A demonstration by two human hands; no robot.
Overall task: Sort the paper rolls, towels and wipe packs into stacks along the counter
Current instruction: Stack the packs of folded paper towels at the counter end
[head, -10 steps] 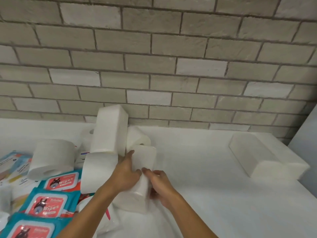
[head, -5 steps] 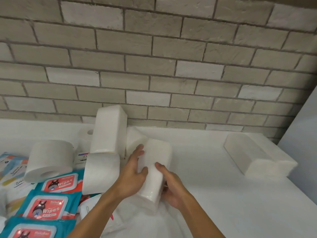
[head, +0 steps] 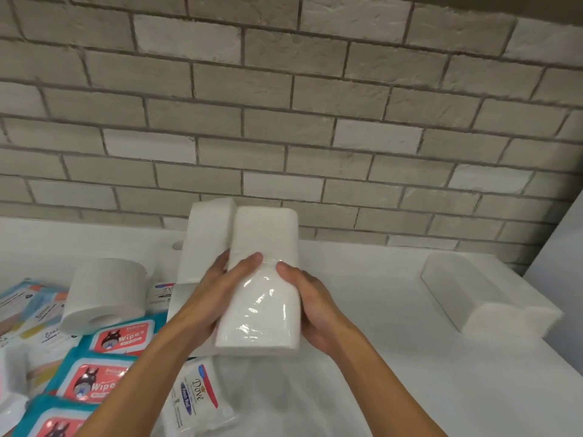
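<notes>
Both the left hand (head: 220, 288) and the right hand (head: 312, 307) grasp a plastic-wrapped towel pack (head: 260, 288), lifted above the counter (head: 394, 357). The slick wrap could slip, dropping it onto the wipe packs (head: 94, 367), or its far end could topple the leaning towel pack (head: 205, 238) behind.

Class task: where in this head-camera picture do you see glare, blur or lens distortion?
Head view: glare streaks on the plastic-wrapped white paper towel pack between both hands; the folded white towel stack at right looks soft; grout lines of the grey brick wall bow from the wide lens.
</notes>
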